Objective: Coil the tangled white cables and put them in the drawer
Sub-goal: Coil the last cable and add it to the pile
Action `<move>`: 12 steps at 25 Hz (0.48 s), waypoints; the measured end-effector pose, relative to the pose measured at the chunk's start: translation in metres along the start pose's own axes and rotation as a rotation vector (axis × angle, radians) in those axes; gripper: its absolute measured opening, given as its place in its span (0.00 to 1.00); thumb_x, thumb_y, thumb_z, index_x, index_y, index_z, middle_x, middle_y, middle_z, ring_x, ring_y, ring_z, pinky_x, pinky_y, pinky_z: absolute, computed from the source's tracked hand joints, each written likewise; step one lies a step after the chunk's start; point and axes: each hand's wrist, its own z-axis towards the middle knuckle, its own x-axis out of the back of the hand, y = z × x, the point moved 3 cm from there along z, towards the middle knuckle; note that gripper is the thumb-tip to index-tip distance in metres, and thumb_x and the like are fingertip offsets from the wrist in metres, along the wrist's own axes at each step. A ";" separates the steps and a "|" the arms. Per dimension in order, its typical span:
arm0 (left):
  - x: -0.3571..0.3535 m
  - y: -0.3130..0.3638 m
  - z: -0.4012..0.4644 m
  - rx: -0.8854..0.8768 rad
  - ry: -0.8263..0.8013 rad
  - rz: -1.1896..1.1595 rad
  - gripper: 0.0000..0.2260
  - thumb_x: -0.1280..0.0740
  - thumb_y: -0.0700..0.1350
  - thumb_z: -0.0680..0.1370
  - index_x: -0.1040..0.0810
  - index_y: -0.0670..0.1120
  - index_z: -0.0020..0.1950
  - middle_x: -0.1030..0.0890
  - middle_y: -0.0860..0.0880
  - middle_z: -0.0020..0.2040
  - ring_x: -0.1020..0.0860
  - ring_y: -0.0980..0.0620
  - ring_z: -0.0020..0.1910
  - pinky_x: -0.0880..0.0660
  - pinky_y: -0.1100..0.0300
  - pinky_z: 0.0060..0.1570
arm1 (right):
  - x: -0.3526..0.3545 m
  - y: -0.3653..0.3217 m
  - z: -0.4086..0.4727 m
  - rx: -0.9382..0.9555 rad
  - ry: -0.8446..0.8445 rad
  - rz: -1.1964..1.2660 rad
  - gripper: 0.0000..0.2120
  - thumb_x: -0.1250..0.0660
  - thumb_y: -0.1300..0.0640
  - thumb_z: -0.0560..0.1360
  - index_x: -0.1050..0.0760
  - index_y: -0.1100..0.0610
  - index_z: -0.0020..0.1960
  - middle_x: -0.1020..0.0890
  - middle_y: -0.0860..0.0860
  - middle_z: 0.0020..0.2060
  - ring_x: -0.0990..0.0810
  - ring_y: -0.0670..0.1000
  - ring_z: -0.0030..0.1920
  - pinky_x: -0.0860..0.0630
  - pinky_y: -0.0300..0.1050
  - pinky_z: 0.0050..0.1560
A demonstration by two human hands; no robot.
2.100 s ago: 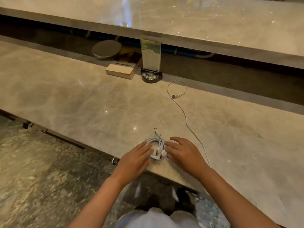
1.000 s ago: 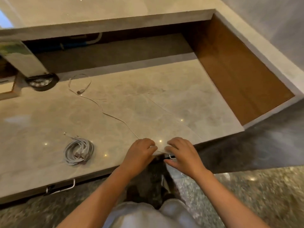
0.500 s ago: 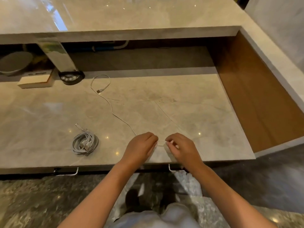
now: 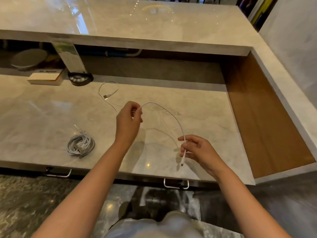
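Cable (image 4: 164, 110) arches between my hands, spread to start a loop; left fingers (image 4: 139, 111) pinch it, right fingers (image 4: 184, 148) grip near the plug; finished coil (image 4: 80, 146) waits on the surface (image 4: 42, 117).

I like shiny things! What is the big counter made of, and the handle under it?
The counter looks like polished marble or a marble-look stone: beige with faint veins, and glossy enough to mirror lights. The handle looks like shiny metal, silver and bright, though plated plastic is possible.
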 end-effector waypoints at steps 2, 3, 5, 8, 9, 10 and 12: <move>0.004 -0.010 0.003 0.168 -0.027 -0.118 0.05 0.39 0.38 0.78 0.26 0.44 0.44 0.24 0.49 0.38 0.24 0.56 0.30 0.21 0.54 0.40 | 0.003 -0.010 0.005 -0.046 -0.018 0.149 0.09 0.41 0.67 0.77 0.22 0.60 0.50 0.20 0.52 0.31 0.21 0.50 0.32 0.22 0.38 0.34; 0.005 -0.012 0.003 0.247 -0.050 -0.186 0.06 0.39 0.38 0.78 0.26 0.45 0.43 0.24 0.48 0.38 0.24 0.57 0.29 0.21 0.53 0.40 | 0.002 -0.014 0.008 -0.059 -0.020 0.175 0.09 0.40 0.67 0.77 0.22 0.61 0.50 0.19 0.53 0.32 0.20 0.50 0.32 0.22 0.38 0.33; 0.001 -0.014 0.001 0.383 -0.126 -0.291 0.06 0.39 0.38 0.79 0.25 0.44 0.42 0.23 0.46 0.38 0.24 0.55 0.30 0.21 0.54 0.39 | -0.002 -0.017 0.016 -0.066 0.022 0.071 0.08 0.39 0.67 0.76 0.22 0.60 0.49 0.17 0.55 0.36 0.19 0.51 0.35 0.20 0.39 0.37; -0.015 -0.008 -0.002 0.602 -0.193 -0.602 0.06 0.39 0.37 0.79 0.26 0.42 0.43 0.24 0.46 0.36 0.24 0.52 0.33 0.20 0.59 0.37 | -0.015 -0.021 0.032 -0.016 0.067 -0.262 0.08 0.37 0.62 0.76 0.22 0.56 0.53 0.17 0.51 0.49 0.18 0.48 0.48 0.22 0.41 0.47; -0.020 -0.005 0.000 0.688 -0.186 -0.806 0.07 0.40 0.36 0.79 0.27 0.42 0.42 0.25 0.46 0.34 0.23 0.53 0.32 0.19 0.60 0.37 | -0.026 -0.025 0.039 0.009 0.034 -0.278 0.09 0.36 0.61 0.76 0.22 0.55 0.55 0.18 0.48 0.52 0.20 0.45 0.51 0.22 0.39 0.48; -0.024 -0.001 0.003 0.769 -0.173 -1.016 0.08 0.41 0.35 0.79 0.28 0.41 0.41 0.25 0.47 0.32 0.23 0.55 0.30 0.19 0.60 0.36 | -0.038 -0.027 0.045 0.033 -0.004 -0.270 0.11 0.36 0.61 0.77 0.23 0.55 0.57 0.19 0.46 0.54 0.21 0.41 0.52 0.23 0.36 0.46; -0.028 0.003 0.015 0.884 -0.135 -1.286 0.10 0.42 0.35 0.80 0.29 0.40 0.39 0.24 0.47 0.28 0.22 0.56 0.26 0.20 0.61 0.33 | -0.061 -0.032 0.055 0.085 -0.043 -0.278 0.12 0.37 0.61 0.77 0.23 0.56 0.59 0.19 0.45 0.50 0.22 0.36 0.45 0.26 0.29 0.40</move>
